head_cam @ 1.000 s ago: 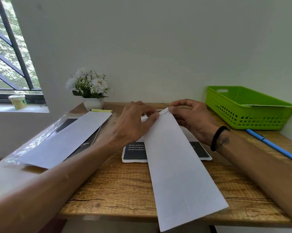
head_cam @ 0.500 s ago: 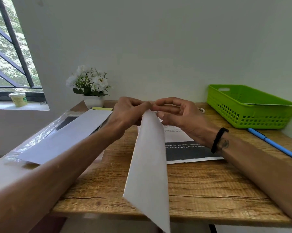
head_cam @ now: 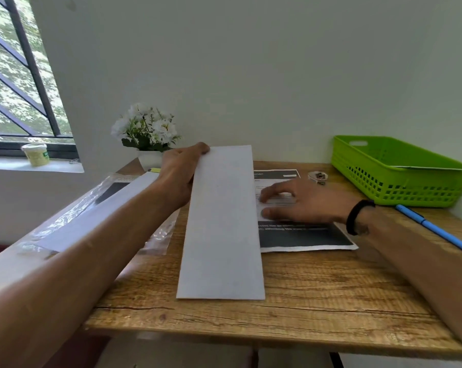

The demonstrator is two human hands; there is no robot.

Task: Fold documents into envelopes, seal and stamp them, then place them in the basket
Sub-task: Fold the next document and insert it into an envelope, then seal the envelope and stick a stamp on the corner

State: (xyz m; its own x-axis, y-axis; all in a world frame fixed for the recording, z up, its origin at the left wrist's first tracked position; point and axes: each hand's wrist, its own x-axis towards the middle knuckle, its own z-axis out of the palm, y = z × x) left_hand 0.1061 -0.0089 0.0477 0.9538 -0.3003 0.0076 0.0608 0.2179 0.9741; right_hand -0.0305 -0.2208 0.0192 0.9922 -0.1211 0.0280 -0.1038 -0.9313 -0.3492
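Left hand (head_cam: 183, 172) grips envelope (head_cam: 222, 221).

Envelope (head_cam: 222, 224) mid-table (head_cam: 304, 301); document (head_cam: 304, 235) right; basket (head_cam: 400, 181) far right.

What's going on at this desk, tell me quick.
A person is packing papers into envelopes. The left hand holds a long white envelope by its far left edge above the wooden desk. The right hand rests with spread fingers on a printed sheet beside it. A green basket sits at the far right, a blue pen near it.
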